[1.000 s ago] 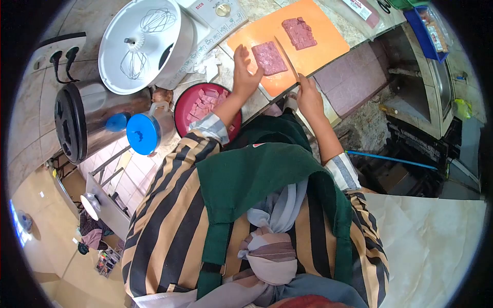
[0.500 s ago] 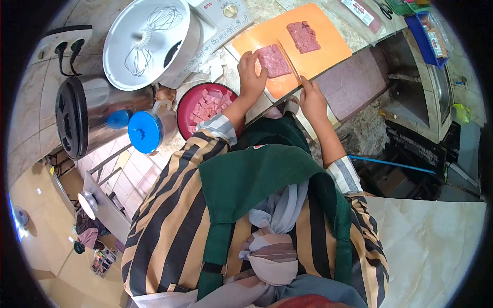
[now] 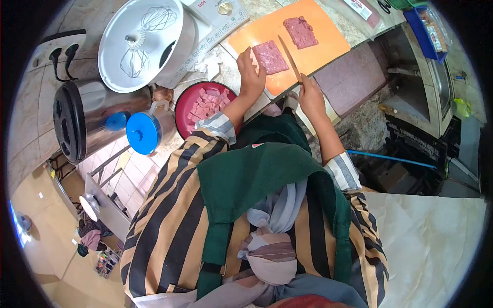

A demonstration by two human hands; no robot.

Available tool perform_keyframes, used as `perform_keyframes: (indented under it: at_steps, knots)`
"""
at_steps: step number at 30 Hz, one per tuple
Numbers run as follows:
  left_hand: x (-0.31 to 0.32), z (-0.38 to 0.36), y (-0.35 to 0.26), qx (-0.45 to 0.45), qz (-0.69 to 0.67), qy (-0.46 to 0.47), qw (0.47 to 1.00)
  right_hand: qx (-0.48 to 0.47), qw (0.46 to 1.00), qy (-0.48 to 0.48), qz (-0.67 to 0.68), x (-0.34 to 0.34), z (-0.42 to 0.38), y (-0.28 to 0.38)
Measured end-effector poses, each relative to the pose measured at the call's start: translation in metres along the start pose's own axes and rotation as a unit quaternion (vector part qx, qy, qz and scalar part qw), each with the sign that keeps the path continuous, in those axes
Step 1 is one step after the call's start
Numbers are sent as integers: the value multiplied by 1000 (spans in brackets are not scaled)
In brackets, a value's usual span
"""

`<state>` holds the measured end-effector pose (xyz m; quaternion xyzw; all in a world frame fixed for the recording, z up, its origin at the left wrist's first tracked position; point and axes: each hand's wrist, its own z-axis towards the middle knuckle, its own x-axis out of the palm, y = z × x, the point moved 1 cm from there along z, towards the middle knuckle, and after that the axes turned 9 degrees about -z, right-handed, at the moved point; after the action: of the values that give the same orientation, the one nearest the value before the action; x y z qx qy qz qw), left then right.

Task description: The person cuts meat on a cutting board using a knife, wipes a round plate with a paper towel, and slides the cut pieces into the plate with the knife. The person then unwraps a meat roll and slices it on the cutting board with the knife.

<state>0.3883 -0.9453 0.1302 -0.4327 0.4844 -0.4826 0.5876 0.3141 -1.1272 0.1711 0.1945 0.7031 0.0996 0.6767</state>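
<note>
On an orange cutting board (image 3: 326, 43) lie two flat blocks of pink meat. The nearer meat block (image 3: 270, 57) has my left hand (image 3: 251, 79) at its left edge, fingers stretched out and apart, the fingertips touching or very close to it. My right hand (image 3: 311, 96) is closed round the handle of a knife (image 3: 290, 57). Its blade points away from me over the board, just right of the nearer block. Beyond the blade, the second meat block (image 3: 301, 32) shows cut lines. A red bowl (image 3: 181, 115) left of my left hand holds meat cubes.
A white mixer bowl with whisks (image 3: 107, 56) and a SICO-marked appliance (image 3: 218, 20) stand at the back left. Nearer are a blue-lidded jug (image 3: 141, 133), an onion (image 3: 162, 94) and a steel canister (image 3: 105, 102). The counter edge runs below the board; a blue basket (image 3: 418, 33) sits far right.
The knife has shifted slightly away from the nearer meat block, with more of the blade's side showing. My left hand's fingers have eased back a little. The whole view has shifted slightly.
</note>
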Motion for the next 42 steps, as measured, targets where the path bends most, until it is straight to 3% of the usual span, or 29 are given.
perform_keyframes:
  at_steps: [4, 7, 9, 10, 12, 15, 22, 42]
  knots:
    - [6, 0, 9, -17, -24, 27, 999, 24, 998, 50, -20, -1, -3, 12]
    - [0, 7, 9, 14, 8, 50, 999, -19, 1000, 5, 14, 1, 1, 5]
    - [-7, 13, 3, 158, 195, 58, 966, 18, 998, 60, 2, -3, 4, 6]
    - [-10, 16, 0, 158, 195, 57, 966, 56, 992, 116, -13, -8, 4, 10]
    - [-12, 22, -4, 186, 242, 152, 940, 50, 993, 106, -20, -16, 5, 21]
    - [-14, 25, -6, 168, 279, 191, 926, 37, 994, 99, -36, -22, 6, 41]
    - [-15, 30, -3, 195, 310, 171, 915, 28, 988, 132, -69, -22, 17, 74]
    - [-23, 31, -6, 152, 305, 208, 917, -1, 960, 218, -174, -37, 26, 87]
